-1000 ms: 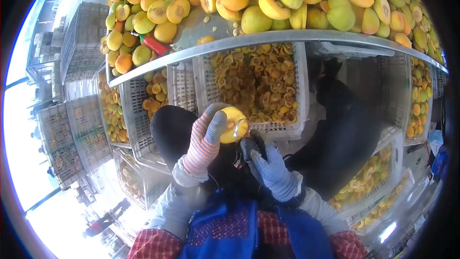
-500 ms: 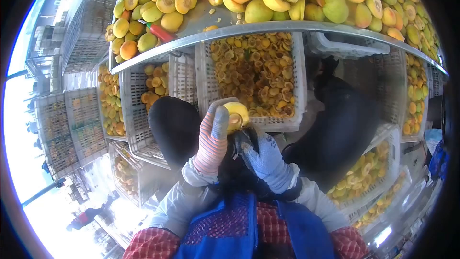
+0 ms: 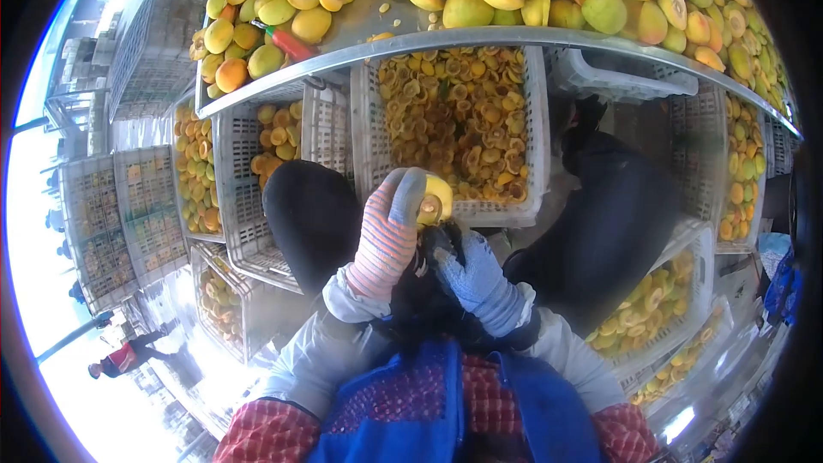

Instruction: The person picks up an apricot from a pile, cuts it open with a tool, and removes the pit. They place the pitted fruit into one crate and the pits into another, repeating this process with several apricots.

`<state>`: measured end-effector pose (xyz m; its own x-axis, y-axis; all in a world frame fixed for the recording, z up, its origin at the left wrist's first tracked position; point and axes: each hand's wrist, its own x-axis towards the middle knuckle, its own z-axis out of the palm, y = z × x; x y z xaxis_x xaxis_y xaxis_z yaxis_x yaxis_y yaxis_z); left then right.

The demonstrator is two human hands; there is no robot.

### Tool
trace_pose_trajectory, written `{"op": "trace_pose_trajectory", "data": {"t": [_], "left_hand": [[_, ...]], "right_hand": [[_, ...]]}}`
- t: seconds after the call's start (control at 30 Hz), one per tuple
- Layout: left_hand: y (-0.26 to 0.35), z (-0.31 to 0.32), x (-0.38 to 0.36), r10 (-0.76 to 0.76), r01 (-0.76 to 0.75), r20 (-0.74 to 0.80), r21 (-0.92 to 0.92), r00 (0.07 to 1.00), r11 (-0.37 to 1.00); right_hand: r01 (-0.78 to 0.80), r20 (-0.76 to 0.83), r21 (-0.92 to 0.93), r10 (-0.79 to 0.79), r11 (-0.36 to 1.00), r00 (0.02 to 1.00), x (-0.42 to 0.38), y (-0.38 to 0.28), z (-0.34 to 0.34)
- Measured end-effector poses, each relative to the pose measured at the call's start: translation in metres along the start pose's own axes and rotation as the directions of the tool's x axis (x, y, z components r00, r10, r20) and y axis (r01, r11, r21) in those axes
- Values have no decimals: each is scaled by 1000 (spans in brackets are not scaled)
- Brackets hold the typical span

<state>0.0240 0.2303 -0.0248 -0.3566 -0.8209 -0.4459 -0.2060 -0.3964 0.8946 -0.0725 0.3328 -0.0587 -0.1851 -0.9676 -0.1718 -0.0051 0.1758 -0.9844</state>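
My left hand (image 3: pixel 386 231), in a striped orange-and-grey glove, is closed around a yellow peach half (image 3: pixel 441 192) with its brown pit side showing. Just below and to the right, my right hand (image 3: pixel 478 279) wears a blue-grey glove with dark fingertips. Its fingers are curled close to the fruit, and whatever they grip is too dark to make out. Beneath both hands stands a white crate (image 3: pixel 537 137) filled with brownish-yellow peach scraps (image 3: pixel 454 111).
A metal-edged table (image 3: pixel 411 41) ahead carries heaped peaches (image 3: pixel 604 7), whole and halved, and a red-handled tool (image 3: pixel 291 45). Crates of fruit (image 3: pixel 279 133) stand to the left, with another fruit crate (image 3: pixel 660 291) at right. Far left, a person (image 3: pixel 124 360) is visible.
My left hand has tilted the peach half, which now shows more side-on. Both hands remain close together. The person at far left has come into clearer view.
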Motion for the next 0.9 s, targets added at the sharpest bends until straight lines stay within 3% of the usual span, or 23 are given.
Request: {"op": "trace_pose_trajectory", "data": {"t": [0.07, 0.17, 0.23, 0.33, 0.47, 0.57, 0.63, 0.67, 0.7, 0.73, 0.77, 0.8, 0.83, 0.9], "left_hand": [[3, 7, -3, 21, -25, -71, -54, 997, 998], [3, 19, -11, 71, -97, -172, -146, 983, 985], [2, 24, -13, 101, -138, -243, -142, 965, 980], [-7, 21, -12, 231, -229, -260, 37, 938, 973], [-3, 17, -11, 160, -165, -175, -17, 971, 986], [-1, 11, -9, 96, -98, -56, -29, 994, 995], [3, 10, -5, 48, -47, 3, -62, 999, 997], [6, 7, -2, 22, -18, 87, -44, 996, 999], [12, 3, 2, -6, 10, 168, -24, 986, 1000], [18, -3, 6, -34, 35, 245, -1, 969, 999], [26, -11, 10, -93, 82, 325, 48, 941, 995], [28, -11, 11, -85, 65, 323, 73, 943, 995], [29, -11, 12, -80, 50, 320, 98, 944, 994], [24, -11, 11, -12, -32, 305, 137, 952, 990]], "right_hand": [[39, -11, 1, -39, 999, 999, -1, 2, 2], [164, -254, -135, -194, 977, 948, -9, 17, 19], [137, -228, -79, -152, 987, 962, -9, 16, 20], [55, -157, -26, -58, 998, 986, -8, 9, 17], [90, -88, -35, -93, 995, 992, -9, 21, 14], [-120, 36, 149, 116, 981, 993, -13, 30, 11], [13, -129, 128, 4, 992, 992, -18, 51, 25], [-15, -124, 251, 48, 968, 991, -22, 60, 26], [-42, -119, 371, 92, 928, 989, -22, 61, 26], [-172, 8, 596, 209, 784, 978, -19, 48, 19], [-225, 90, 708, 231, 669, 969, -15, 42, 19], [-284, 171, 794, 251, 537, 953, -12, 36, 18], [-271, 183, 824, 219, 498, 959, -10, 34, 22], [-391, 356, 866, 163, 312, 920, -9, 24, 18]]}}
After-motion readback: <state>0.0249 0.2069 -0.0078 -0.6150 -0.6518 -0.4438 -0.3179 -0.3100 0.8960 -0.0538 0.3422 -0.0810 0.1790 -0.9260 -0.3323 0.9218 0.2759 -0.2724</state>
